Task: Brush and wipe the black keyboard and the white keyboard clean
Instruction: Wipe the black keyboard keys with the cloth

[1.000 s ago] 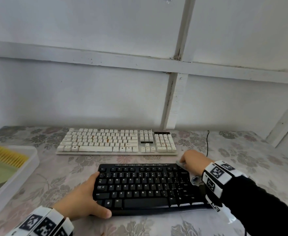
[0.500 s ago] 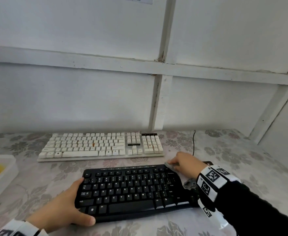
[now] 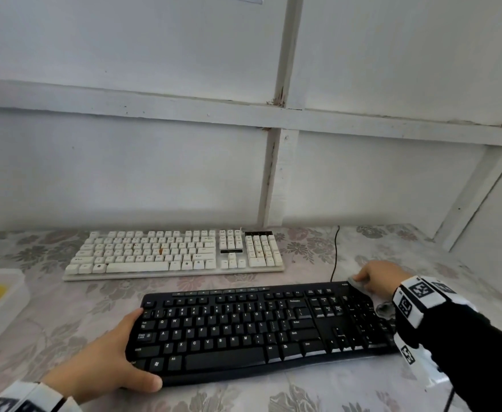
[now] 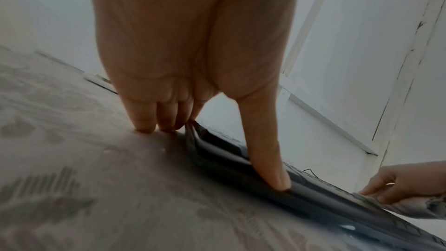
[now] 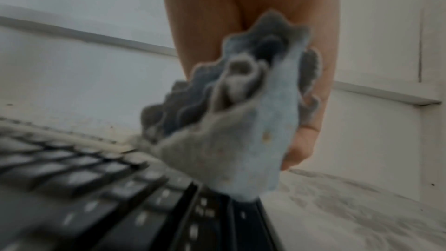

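Observation:
The black keyboard (image 3: 252, 328) lies near me on the flowered tablecloth. My left hand (image 3: 107, 361) grips its left end, thumb (image 4: 270, 163) on the front edge and fingers on the cloth beside the far corner. My right hand (image 3: 377, 276) holds a crumpled grey-blue cloth (image 5: 231, 117) pressed on the keyboard's far right corner, above the number pad; the cloth (image 3: 359, 283) shows under its fingers. The white keyboard (image 3: 175, 252) lies behind, parallel, untouched, with small orange specks on some keys.
A white tray (image 3: 3, 295) with a yellow brush in it sits at the left table edge. A thin black cable (image 3: 336, 251) runs from the wall toward the black keyboard. The white panelled wall stands close behind the white keyboard.
My right hand with the cloth has slid right along the black keyboard's top edge to its far right corner. The left hand keeps its hold. My head view has swung right.

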`<action>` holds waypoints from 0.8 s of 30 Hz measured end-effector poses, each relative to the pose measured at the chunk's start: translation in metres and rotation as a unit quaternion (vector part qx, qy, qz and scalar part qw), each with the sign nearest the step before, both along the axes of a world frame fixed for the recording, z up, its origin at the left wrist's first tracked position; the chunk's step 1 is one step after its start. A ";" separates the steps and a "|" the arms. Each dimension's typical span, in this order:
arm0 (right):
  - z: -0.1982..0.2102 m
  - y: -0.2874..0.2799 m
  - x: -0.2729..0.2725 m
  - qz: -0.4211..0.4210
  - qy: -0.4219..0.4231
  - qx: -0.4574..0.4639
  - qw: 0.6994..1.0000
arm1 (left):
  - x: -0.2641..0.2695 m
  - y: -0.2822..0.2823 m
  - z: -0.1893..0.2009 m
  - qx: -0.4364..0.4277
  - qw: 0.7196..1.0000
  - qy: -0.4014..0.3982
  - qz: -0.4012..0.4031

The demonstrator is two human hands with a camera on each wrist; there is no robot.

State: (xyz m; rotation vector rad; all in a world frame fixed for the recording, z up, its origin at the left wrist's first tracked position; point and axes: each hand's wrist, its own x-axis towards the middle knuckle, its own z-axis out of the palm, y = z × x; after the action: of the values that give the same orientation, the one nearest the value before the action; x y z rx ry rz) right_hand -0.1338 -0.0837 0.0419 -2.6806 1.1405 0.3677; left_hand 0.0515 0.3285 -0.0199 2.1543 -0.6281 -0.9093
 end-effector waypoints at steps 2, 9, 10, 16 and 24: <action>0.010 0.004 0.005 0.018 0.012 -0.010 1.000 | -0.001 -0.002 0.002 -0.004 1.000 0.004 -0.007; -0.004 0.039 0.027 0.118 -0.058 0.051 0.990 | -0.002 -0.005 0.009 -0.001 1.000 0.010 -0.003; -0.003 0.036 0.023 0.108 -0.063 0.048 0.991 | -0.001 -0.004 0.008 -0.004 1.000 0.009 -0.004; 0.010 0.003 -0.005 0.028 0.030 -0.019 0.999 | -0.001 -0.001 0.000 -0.002 1.000 0.013 0.006; 0.025 0.070 0.059 0.131 -0.072 0.003 0.989 | -0.006 -0.004 0.012 0.016 1.000 0.009 -0.001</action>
State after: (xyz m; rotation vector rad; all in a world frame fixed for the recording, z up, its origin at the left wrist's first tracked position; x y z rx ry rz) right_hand -0.0745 -0.0140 0.0665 -2.8053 0.7478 0.2117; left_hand 0.0455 0.3243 -0.0076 2.1724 -0.6106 -0.9447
